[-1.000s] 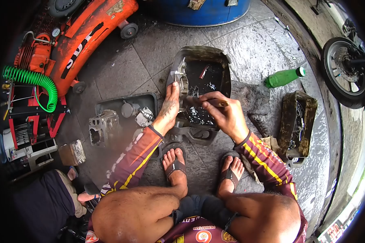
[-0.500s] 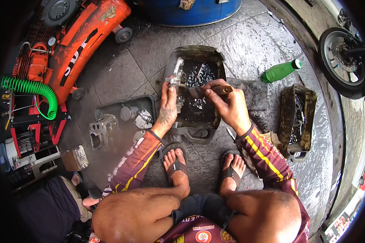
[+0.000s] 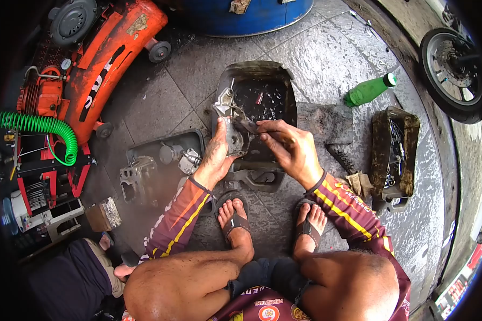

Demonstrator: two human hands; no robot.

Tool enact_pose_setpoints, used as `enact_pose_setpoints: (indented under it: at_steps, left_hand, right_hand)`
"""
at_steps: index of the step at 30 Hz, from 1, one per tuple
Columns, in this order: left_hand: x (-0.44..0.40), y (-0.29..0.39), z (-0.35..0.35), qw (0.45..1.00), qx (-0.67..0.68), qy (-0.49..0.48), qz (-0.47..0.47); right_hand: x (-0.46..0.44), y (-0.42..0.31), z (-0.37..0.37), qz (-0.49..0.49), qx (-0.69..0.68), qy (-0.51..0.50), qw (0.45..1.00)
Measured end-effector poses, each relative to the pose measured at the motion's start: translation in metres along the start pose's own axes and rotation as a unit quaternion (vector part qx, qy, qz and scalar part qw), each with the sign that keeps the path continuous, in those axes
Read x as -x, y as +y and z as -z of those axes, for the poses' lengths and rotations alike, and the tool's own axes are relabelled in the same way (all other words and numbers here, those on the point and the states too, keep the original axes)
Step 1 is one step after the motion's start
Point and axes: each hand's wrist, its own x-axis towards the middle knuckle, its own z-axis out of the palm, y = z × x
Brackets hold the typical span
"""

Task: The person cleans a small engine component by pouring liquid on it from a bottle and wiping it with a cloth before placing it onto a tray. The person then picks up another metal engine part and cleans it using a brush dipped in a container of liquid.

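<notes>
A silvery metal engine cover [image 3: 234, 138] is held by its near left edge in my left hand [image 3: 214, 156], over the left side of a dark tray [image 3: 257, 67]. Dark liquid with bright reflections and a small reddish object [image 3: 259, 98] lie in the tray. My right hand [image 3: 294, 152] is closed round a brush, whose handle is mostly hidden by the fingers. The brush's dark bristles [image 3: 246, 125] touch the cover's upper right part.
A second tray [image 3: 195, 136] with metal parts lies left, beside a casing [image 3: 139, 174]. To the right are a green bottle [image 3: 367, 91], a dark cloth [image 3: 326, 124] and a tool tray [image 3: 380, 160]. An orange compressor [image 3: 99, 69] and a seated person [image 3: 69, 273] are at left.
The cover has turned from edge-on to show its broad inner face. My right hand has moved slightly left and down, and the brush handle's end has swung out of sight.
</notes>
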Motion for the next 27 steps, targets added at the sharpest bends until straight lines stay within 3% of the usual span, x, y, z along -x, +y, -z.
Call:
enact_pose_setpoints:
  at_steps: [1, 5, 10, 14, 17, 19, 21, 23, 25, 27]
  left_hand:
    - [0.003, -0.004, 0.005, 0.999, 0.003, -0.021, 0.032]
    - [0.005, -0.007, 0.004, 0.999, 0.003, 0.025, 0.026]
    - [0.013, -0.013, -0.003, 0.997, -0.013, 0.047, 0.063]
    - [0.015, -0.018, -0.002, 0.995, -0.040, 0.070, 0.063]
    - [0.020, -0.009, -0.011, 0.995, -0.046, 0.068, 0.059]
    - [0.019, -0.008, -0.011, 0.995, -0.054, 0.062, 0.049]
    - [0.020, -0.007, -0.014, 0.996, -0.042, 0.051, 0.054]
    - [0.021, -0.012, -0.009, 0.996, -0.051, 0.049, 0.050]
    - [0.023, -0.012, -0.005, 0.996, -0.057, 0.055, 0.051]
    - [0.023, -0.007, -0.004, 0.996, -0.054, 0.060, 0.033]
  right_hand:
    - [0.002, 0.001, -0.004, 0.057, -0.003, -0.012, 0.998]
    - [0.006, 0.010, 0.001, -0.063, 0.036, -0.068, 0.995]
    - [-0.010, 0.000, -0.003, 0.011, 0.026, 0.003, 1.000]
    - [-0.011, 0.007, 0.001, -0.008, 0.109, -0.083, 0.991]
    - [-0.015, -0.016, 0.006, -0.040, 0.040, 0.006, 0.998]
    - [-0.023, -0.011, 0.005, 0.003, 0.014, 0.053, 0.999]
    - [-0.021, -0.004, 0.002, -0.050, 0.012, 0.027, 0.998]
    - [-0.017, 0.009, 0.003, -0.003, 0.030, 0.031, 0.999]
    - [-0.021, -0.001, 0.017, -0.090, 0.106, 0.000, 0.990]
    - [-0.019, 0.005, 0.017, -0.080, 0.062, 0.067, 0.993]
